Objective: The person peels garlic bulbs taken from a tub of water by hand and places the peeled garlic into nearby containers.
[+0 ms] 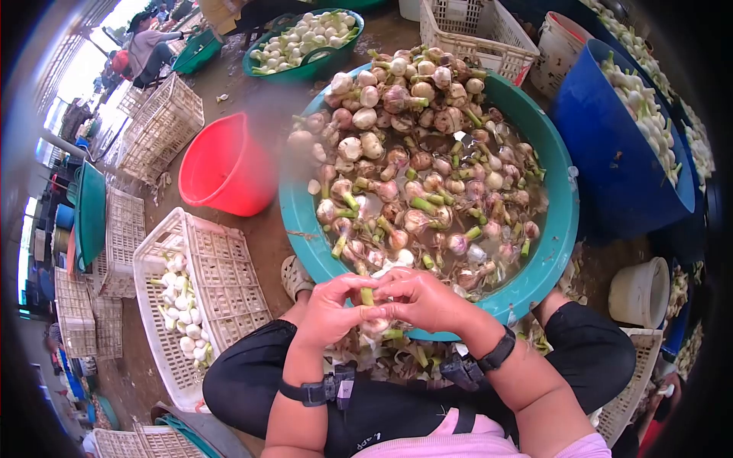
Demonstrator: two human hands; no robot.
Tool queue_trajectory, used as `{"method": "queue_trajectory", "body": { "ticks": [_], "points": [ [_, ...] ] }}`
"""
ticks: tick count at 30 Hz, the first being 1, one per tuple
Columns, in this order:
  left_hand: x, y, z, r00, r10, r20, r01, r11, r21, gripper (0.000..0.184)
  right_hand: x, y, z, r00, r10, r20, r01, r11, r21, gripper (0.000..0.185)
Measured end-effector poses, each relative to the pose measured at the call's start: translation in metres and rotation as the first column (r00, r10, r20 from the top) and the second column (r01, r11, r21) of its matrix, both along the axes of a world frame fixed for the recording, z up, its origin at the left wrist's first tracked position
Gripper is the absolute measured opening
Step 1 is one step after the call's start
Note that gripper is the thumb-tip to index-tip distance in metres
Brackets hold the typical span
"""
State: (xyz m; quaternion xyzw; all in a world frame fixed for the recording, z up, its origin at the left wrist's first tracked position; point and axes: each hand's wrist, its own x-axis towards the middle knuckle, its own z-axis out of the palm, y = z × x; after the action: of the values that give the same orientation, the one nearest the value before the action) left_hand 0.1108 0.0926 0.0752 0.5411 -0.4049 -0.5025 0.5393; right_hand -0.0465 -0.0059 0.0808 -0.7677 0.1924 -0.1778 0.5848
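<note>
Lit by soft, pale daylight, strongest far to the upper left of the grip and bleached white there. Shows left hand (334, 307) and right hand (427, 301) fairly clearly, with only soft shadows. Smears into a hazy patch above and left of them, across the edge of the red bucket (221, 164). Bends outward in fisheye curves, fading to black corners.

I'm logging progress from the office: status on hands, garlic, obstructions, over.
Left hand and right hand together, closed on one garlic. Heap in tub, just ahead. Nothing seen blocking hands from heap.
</note>
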Motion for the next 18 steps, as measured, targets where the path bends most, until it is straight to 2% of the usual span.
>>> {"method": "queue_trajectory", "body": {
  "ticks": [2, 3, 5, 7, 9, 10, 12, 13, 14, 15, 16, 17, 18],
  "points": [
    [-0.002, -0.002, 0.001, 1.0, 0.0, -0.006, 0.0, 1.0, 0.017, 0.031, -0.002, -0.002, 0.003, 1.0, 0.023, 0.016, -0.021, 0.994, -0.106, 0.015],
    [-0.002, -0.002, 0.001, 1.0, 0.001, -0.013, 0.0, 0.999, 0.034, 0.031, -0.003, -0.002, 0.002, 1.0, 0.023, 0.016, -0.021, 0.994, -0.104, 0.015],
    [-0.001, -0.002, 0.0, 0.999, -0.003, -0.054, 0.006, 0.998, 0.056, 0.031, -0.003, 0.0, -0.002, 0.999, 0.008, 0.046, 0.003, 0.972, -0.236, 0.014],
    [-0.003, -0.003, 0.004, 0.996, -0.008, -0.091, 0.015, 0.997, 0.075, 0.031, -0.004, 0.005, 0.003, 0.997, -0.032, 0.069, 0.05, 0.962, -0.27, 0.011],
    [-0.008, -0.004, 0.012, 0.912, 0.097, -0.398, -0.028, 0.984, 0.176, 0.027, -0.007, 0.009, 0.007, 0.993, -0.071, 0.096, 0.098, 0.947, -0.305, 0.01],
    [-0.005, -0.003, 0.005, 0.913, 0.099, -0.396, -0.031, 0.984, 0.176, 0.027, -0.009, 0.011, 0.008, 0.988, -0.074, 0.137, 0.118, 0.931, -0.345, 0.009],
    [0.004, -0.002, -0.015, 0.813, 0.28, -0.51, -0.238, 0.96, 0.148, 0.02, -0.016, 0.017, 0.008, 0.981, -0.073, 0.182, 0.138, 0.914, -0.382, 0.009],
    [0.006, -0.002, -0.014, 0.845, 0.277, -0.457, -0.243, 0.961, 0.133, 0.011, -0.021, 0.023, 0.008, 0.999, 0.035, 0.016, -0.025, 0.906, -0.422, 0.008],
    [0.009, -0.004, -0.011, 0.847, 0.28, -0.452, -0.246, 0.96, 0.133, 0.011, -0.026, 0.031, 0.006, 0.979, 0.137, -0.153, -0.191, 0.88, -0.435, 0.007],
    [0.014, -0.007, -0.006, 0.766, 0.407, -0.498, -0.375, 0.912, 0.168, 0.009, -0.032, 0.044, -0.009, 0.979, 0.138, -0.147, -0.189, 0.88, -0.436, 0.007],
    [0.018, -0.007, -0.002, 0.663, 0.519, -0.539, -0.492, 0.845, 0.208, 0.009, -0.038, 0.06, -0.035, 0.952, 0.182, -0.247, -0.267, 0.887, -0.376, 0.009],
    [0.027, -0.002, -0.011, 0.708, 0.493, -0.506, -0.492, 0.858, 0.147, 0.008, -0.039, 0.067, -0.048, 0.912, 0.227, -0.342, -0.337, 0.889, -0.311, 0.013],
    [0.026, -0.002, -0.009, 0.711, 0.488, -0.506, -0.49, 0.86, 0.141, 0.008, -0.036, 0.064, -0.042, 0.914, 0.223, -0.34, -0.334, 0.888, -0.316, 0.013]
  ]
}}
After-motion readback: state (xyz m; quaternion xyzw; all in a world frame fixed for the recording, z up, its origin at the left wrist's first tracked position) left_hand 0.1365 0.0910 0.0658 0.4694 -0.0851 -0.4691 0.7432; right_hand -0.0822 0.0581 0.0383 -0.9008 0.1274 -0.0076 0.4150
